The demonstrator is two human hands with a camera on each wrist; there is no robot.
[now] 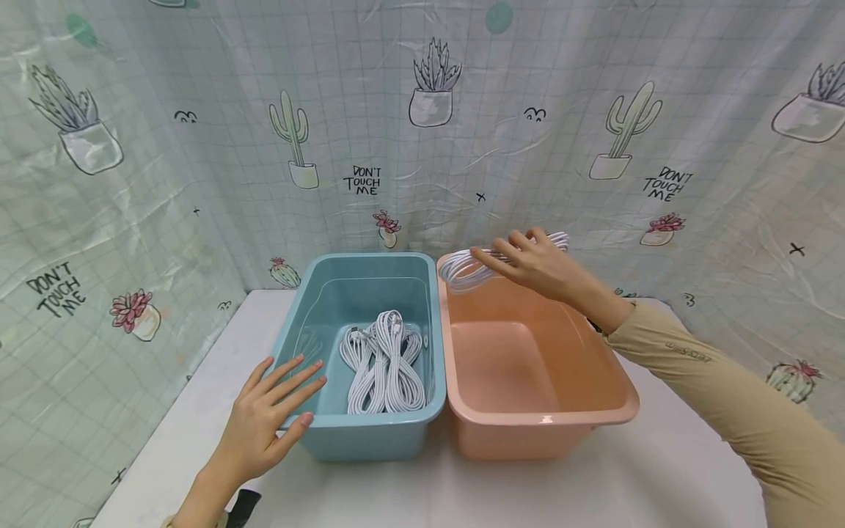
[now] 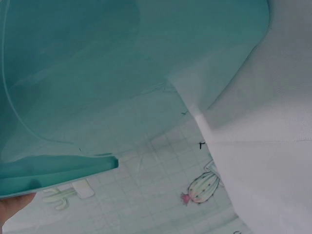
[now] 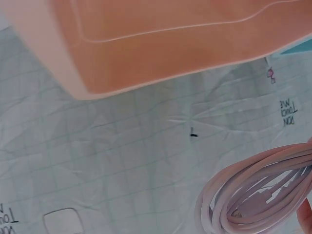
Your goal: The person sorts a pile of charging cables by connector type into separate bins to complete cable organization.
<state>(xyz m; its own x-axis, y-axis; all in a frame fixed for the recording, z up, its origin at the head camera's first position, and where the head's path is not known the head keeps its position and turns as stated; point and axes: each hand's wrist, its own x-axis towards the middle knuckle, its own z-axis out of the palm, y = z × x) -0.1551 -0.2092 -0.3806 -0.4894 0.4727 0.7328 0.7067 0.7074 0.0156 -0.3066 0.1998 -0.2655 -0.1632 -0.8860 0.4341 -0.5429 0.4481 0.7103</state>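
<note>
My right hand (image 1: pixel 528 260) grips a coiled white cable (image 1: pixel 465 270) above the far rim of the orange bin (image 1: pixel 502 359). In the right wrist view, loops of that coiled cable (image 3: pixel 258 190) hang at the lower right, with a connector among them. On the near left rim of the blue bin (image 1: pixel 370 440), my left hand (image 1: pixel 271 411) rests with its fingers spread and straight. Several bundled white cables (image 1: pixel 386 367) lie together on the blue bin's floor. Only a bit of the left hand (image 2: pixel 14 207) shows in the left wrist view, at the bin's edge.
Both bins stand side by side on a white table (image 1: pixel 370 499), their rims close together. A curtain (image 1: pixel 515 161) printed with cacti rises directly behind and along both sides. The orange bin's bare floor shows.
</note>
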